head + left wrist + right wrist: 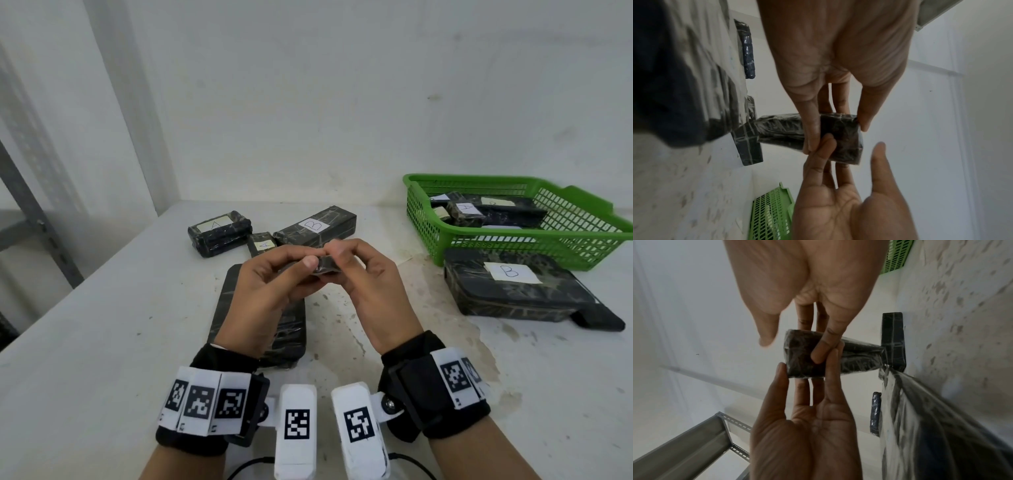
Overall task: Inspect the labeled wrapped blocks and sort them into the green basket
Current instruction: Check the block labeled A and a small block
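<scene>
A small black wrapped block point(327, 269) is held up over the table between both hands; no label shows on it. My left hand point(305, 270) pinches it, thumb on one end and fingers under it. My right hand point(342, 257) curls its fingers on the block point(801, 356), with the thumb point(766, 337) lifted just off it. The green basket point(513, 248) stands at the back right and holds several wrapped blocks, one labelled A point(464, 209). A large flat wrapped block point(239, 308) lies under my hands.
On the table behind my hands lie a block labelled A point(219, 233), a small one labelled A point(262, 244) and a long one labelled B point(317, 224). A big block labelled B point(513, 284) sits in front of the basket. A metal shelf frame point(34, 219) stands at the left.
</scene>
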`<state>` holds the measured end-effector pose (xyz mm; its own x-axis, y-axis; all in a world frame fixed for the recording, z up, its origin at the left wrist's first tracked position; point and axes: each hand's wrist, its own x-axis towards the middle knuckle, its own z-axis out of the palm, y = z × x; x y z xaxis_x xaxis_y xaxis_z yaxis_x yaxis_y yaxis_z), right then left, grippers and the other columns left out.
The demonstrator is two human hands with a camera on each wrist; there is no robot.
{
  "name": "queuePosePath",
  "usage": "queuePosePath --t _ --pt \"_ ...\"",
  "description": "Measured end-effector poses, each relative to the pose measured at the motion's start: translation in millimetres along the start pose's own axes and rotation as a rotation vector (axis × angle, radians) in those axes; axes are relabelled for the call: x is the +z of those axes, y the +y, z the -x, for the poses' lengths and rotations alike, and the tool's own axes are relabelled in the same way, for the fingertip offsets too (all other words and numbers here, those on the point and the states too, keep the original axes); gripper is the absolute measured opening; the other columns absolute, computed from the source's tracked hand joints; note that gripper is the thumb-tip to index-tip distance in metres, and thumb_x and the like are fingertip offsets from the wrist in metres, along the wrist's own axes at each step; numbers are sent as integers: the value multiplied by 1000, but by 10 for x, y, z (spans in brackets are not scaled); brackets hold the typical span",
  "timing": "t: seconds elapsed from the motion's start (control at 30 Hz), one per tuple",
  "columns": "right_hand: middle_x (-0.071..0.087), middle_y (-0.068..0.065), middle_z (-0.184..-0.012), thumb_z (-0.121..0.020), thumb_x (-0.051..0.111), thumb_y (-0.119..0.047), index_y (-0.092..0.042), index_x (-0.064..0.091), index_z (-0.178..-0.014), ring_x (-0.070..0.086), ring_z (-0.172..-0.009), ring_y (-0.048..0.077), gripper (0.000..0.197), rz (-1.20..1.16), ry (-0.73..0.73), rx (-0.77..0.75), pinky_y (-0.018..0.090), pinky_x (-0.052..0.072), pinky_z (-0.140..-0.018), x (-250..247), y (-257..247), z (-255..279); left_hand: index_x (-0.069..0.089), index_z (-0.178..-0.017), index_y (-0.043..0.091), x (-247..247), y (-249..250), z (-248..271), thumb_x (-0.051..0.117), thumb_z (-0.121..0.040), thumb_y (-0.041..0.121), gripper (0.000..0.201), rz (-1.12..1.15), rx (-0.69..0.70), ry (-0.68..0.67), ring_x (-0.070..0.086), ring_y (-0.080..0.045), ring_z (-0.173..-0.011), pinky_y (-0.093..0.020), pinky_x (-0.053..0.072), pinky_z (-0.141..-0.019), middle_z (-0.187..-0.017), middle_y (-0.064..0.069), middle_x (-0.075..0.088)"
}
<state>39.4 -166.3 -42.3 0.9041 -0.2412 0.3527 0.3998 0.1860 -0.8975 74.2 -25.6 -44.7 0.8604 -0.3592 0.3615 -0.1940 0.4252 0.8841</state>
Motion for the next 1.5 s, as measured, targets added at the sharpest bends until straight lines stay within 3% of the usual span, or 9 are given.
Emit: queuePosePath --t 0.17,0.3,0.47,0.63,0.83,1.0,1.17,1.37,1.5 --pt "68 6 -106 -91 58 -13 -11 63 -102 65 -91 15 13 -25 -22 5 31 55 -82 10 -32 18 46 -138 24 36 51 -21 73 -78 27 66 31 -84 62 65 -24 -113 -32 57 -83 -132 -11 59" --pt "52 -1 -127 -90 60 5 -28 45 -125 67 -84 6 50 78 -94 70 22 54 -78 3 -59 50 22 -150 31 6 39 -32 72 -83 19 84 -66 -132 167 67 -15 -108 -26 57 -77 -142 -6 50" --pt "58 -5 -119 -92 63 -8 -35 40 -130 67 -81 -2 52 150 -42 123 17 52 -68 -39 -43 25 46 -139 14 -58 -39 -52 70 -75 -7 72 -102 -85 47 71 -15 -100 -24 56 -77 -117 -6 68" --pt "75 0 -100 -86 74 -20 -37 49 -133 64 -103 27 56 186 97 22 37 50 -92 -67 -63 -4 64 -113 18 -65 -22 -45 63 -65 -5 52 -124 -32 -7 70 -16 -98 -26 57 -82 -105 -3 74" --pt "73 5 -102 -85 72 -2 -22 66 -109 51 -55 14 32 148 94 -70 19 38 -42 -53 -155 27 61 -125 18 -45 30 -32 66 -78 12 48 -153 24 -62 62 -21 -119 -30 52 -93 -122 -4 69" --pt "68 3 -110 -86 63 9 -22 66 -100 63 -72 21 34 199 13 -39 20 51 -56 -51 -114 26 51 -138 24 5 106 2 60 -83 39 57 -108 66 -106 55 -14 -127 -19 47 -95 -134 -1 62" --pt "67 1 -113 -83 68 8 -19 67 -103 65 -80 22 34 165 -25 14 30 58 -80 -27 -52 39 60 -127 24 43 93 13 50 -94 28 34 -182 75 -69 56 -14 -126 -29 41 -99 -130 5 64" --pt "66 6 -117 -87 62 9 -11 65 -115 70 -89 19 34 60 -54 42 24 56 -78 -14 -77 40 55 -133 36 -7 94 -5 55 -81 54 55 -137 -53 -99 56 -17 -126 -45 45 -101 -131 5 63" --pt "68 14 -118 -89 58 9 -10 65 -118 69 -97 20 36 57 -60 59 26 56 -83 -37 -60 2 62 -126 30 -5 101 0 57 -82 50 48 -121 -34 -86 58 -21 -125 -38 52 -91 -129 -1 64"
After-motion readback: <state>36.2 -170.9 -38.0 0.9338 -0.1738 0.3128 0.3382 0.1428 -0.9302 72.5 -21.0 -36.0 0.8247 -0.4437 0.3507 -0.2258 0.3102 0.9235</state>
